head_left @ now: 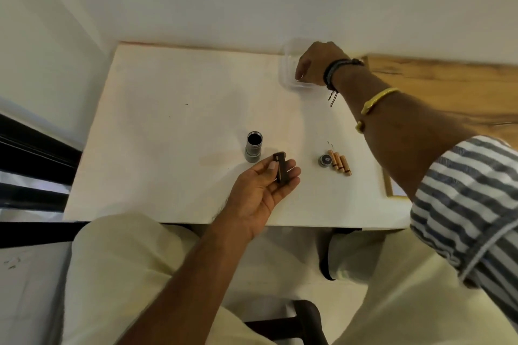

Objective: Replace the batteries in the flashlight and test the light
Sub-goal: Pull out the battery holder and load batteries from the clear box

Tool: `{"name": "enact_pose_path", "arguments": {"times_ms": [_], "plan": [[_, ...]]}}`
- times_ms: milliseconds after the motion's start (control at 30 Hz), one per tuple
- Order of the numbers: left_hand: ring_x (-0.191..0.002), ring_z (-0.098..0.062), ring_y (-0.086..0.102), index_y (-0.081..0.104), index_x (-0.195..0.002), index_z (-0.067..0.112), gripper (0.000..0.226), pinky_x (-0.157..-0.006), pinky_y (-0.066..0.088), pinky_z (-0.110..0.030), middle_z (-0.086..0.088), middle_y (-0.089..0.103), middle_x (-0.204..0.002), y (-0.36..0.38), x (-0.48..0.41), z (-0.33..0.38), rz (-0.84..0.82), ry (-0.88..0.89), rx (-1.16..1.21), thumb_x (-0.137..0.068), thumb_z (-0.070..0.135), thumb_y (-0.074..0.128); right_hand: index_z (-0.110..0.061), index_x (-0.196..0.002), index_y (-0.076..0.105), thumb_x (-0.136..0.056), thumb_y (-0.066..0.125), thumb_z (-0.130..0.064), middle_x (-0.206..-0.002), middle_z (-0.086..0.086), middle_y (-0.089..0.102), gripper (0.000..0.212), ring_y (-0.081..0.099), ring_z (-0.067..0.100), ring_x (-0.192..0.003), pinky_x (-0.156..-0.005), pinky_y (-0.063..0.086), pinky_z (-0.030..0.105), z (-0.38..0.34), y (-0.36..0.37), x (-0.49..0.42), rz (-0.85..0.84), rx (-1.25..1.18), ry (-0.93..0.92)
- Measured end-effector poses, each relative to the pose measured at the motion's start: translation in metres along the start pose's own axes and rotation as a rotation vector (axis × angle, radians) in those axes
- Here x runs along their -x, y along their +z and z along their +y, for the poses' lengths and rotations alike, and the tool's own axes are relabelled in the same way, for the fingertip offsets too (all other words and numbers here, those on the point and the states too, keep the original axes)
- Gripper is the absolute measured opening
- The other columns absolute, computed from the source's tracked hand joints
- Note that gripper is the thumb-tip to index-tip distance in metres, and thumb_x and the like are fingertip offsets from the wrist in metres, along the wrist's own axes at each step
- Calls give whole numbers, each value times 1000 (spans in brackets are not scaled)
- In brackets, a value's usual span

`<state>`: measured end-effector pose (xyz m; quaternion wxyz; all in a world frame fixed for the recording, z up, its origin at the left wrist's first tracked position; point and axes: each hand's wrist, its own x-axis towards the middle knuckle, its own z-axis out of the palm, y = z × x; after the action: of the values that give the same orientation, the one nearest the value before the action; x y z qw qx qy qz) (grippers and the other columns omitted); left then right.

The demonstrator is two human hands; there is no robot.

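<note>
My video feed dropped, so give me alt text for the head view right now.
The left hand holds a dark battery holder over a white table, while the right hand reaches into a clear container at the far edge. The open flashlight body stands upright; its cap and three batteries lie together to the right.

White table (pixel 173 109): flashlight body (pixel 253 147), batteries (pixel 339 162).

silver flashlight body (pixel 253 148) upright, open; tail cap (pixel 325 160) touching 3 gold batteries (pixel 340 165); dark battery holder (pixel 281 167) in palm

A clear plastic container (pixel 286 75) sits at the white table's (pixel 173 98) one o'clock corner; wooden surface (pixel 448 87) adjoins at three o'clock.
</note>
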<state>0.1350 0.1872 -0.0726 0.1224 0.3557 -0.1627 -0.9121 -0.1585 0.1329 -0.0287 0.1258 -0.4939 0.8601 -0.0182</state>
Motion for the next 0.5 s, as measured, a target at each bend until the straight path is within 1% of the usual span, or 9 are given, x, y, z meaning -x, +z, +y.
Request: {"name": "enact_pose_path", "arguments": {"times_ms": [167, 267, 300, 367, 433, 500], "plan": [[-112, -36, 68, 54, -131, -2, 31, -89, 59, -42, -25, 67, -122, -1, 1, 1, -16, 10, 3, -102, 4, 48, -30, -89, 79, -89, 62, -14, -114, 0, 74, 23, 66, 29, -108, -97, 53, 35, 1, 1, -4, -17, 18, -24], [-112, -37, 68, 56, -131, 1, 31, -90, 59, -43, -25, 68, -120, -1, 3, 0, -31, 16, -15, -101, 2, 49, -30, -88, 76, -88, 66, -18, -113, 0, 73, 16, 65, 27, -108, -95, 55, 37, 0, 1, 2, 24, -51, 9], [-112, -37, 68, 57, -131, 3, 31, -90, 59, -43, -25, 69, -119, -1, 3, 1, -37, 21, -25, -101, 2, 49, -30, -91, 76, -87, 68, -20, -113, 1, 72, 13, 65, 26, -107, -95, 55, 38, 0, 1, 5, 49, -105, 47], [-112, -37, 68, 58, -131, 5, 32, -90, 59, -43, -25, 69, -118, 0, 4, 1, -46, 35, -44, -100, 1, 52, -30, -99, 75, -86, 70, -22, -108, 3, 73, 16, 68, 25, -103, -92, 57, 37, 1, -2, 13, 127, -241, 131], [-112, -37, 68, 59, -130, 7, 33, -90, 58, -43, -24, 69, -118, 1, 7, 2, -56, 50, -60, -98, 1, 55, -28, -102, 75, -86, 67, -21, -99, 4, 76, 20, 71, 24, -94, -86, 59, 34, -2, -7, 29, 222, -359, 188], [-112, -37, 68, 60, -129, 7, 34, -91, 58, -44, -25, 69, -118, 3, 9, 2, -59, 56, -72, -96, 1, 58, -25, -103, 76, -87, 65, -19, -89, 6, 77, 20, 74, 24, -82, -80, 62, 37, -6, -10, 52, 324, -468, 197]]}}
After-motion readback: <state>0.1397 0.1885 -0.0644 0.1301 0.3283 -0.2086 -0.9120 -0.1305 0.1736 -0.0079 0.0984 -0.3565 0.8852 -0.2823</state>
